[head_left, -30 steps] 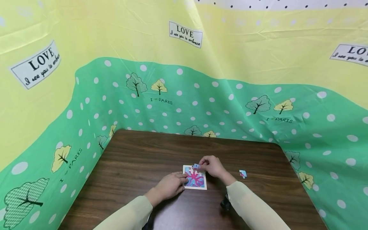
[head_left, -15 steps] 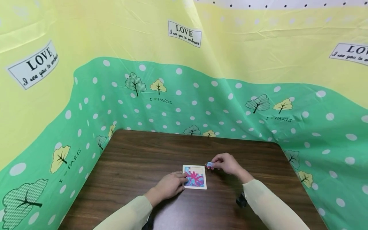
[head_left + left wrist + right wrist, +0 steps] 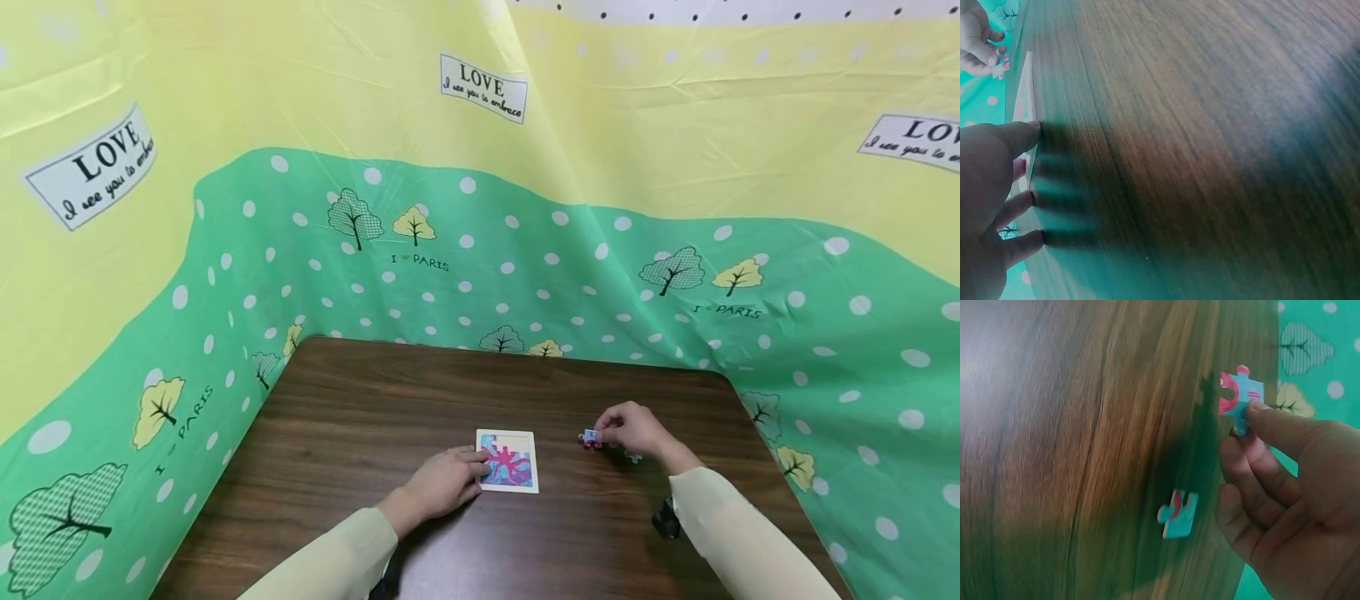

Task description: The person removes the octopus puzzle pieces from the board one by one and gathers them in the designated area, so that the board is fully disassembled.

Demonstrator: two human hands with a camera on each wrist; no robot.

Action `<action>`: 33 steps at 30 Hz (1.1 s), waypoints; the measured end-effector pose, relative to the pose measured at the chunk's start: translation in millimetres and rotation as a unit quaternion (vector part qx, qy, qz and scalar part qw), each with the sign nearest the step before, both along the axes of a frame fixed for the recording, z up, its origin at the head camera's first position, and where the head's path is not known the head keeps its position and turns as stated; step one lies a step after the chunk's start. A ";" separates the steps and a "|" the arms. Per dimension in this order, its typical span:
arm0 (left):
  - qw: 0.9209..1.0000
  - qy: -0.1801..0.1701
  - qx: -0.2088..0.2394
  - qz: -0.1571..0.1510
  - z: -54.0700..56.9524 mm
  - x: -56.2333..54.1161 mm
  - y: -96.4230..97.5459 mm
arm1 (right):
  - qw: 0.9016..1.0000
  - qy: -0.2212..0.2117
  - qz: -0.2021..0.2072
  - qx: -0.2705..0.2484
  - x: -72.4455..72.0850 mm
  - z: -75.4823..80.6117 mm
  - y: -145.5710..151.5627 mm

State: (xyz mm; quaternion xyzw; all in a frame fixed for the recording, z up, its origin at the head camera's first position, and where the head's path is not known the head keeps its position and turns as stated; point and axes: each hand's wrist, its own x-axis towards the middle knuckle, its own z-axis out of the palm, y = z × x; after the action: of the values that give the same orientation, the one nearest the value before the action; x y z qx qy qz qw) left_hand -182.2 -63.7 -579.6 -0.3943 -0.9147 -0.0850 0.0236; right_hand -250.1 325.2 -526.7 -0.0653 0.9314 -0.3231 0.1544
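Observation:
A square puzzle board (image 3: 530,488) with a pale frame and a pink octopus picture lies flat on the table, part of its top row bare. My left hand (image 3: 448,481) rests against the board's left side, its fingertips touching the edge (image 3: 1029,94). Between thumb and fingers, my right hand (image 3: 637,431) pinches a blue and pink jigsaw piece (image 3: 1241,394) above the table, to the right of the board. Below that hand, a second blue and pink jigsaw piece (image 3: 1180,516) lies on the wood; in the head view the hand partly hides it.
The dark wooden table (image 3: 390,392) carries the board and the loose piece. A green and yellow printed cloth (image 3: 465,275) stands behind the table and along its sides.
My right hand has lifted the jigsaw piece off the board's top row and carried it right, over beside the loose piece. My left hand has stayed put on the board.

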 end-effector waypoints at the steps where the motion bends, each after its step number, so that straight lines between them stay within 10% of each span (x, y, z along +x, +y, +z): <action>1: 1.000 0.001 0.000 0.000 0.3 0.2 -0.1 | 1.000 0.000 0.000 0.006 0.1 -0.3 1.7; 33: 1.000 -0.002 0.005 0.003 -2.4 1.0 -1.3 | 0.996 0.039 0.000 0.084 2.6 -22.6 9.9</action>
State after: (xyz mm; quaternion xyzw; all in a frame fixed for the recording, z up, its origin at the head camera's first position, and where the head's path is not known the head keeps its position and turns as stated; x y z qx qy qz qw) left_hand -181.3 -65.0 -581.9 -0.3917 -0.9154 -0.0901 0.0244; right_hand -247.5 335.1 -549.3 -0.0650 0.9605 -0.2410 0.1232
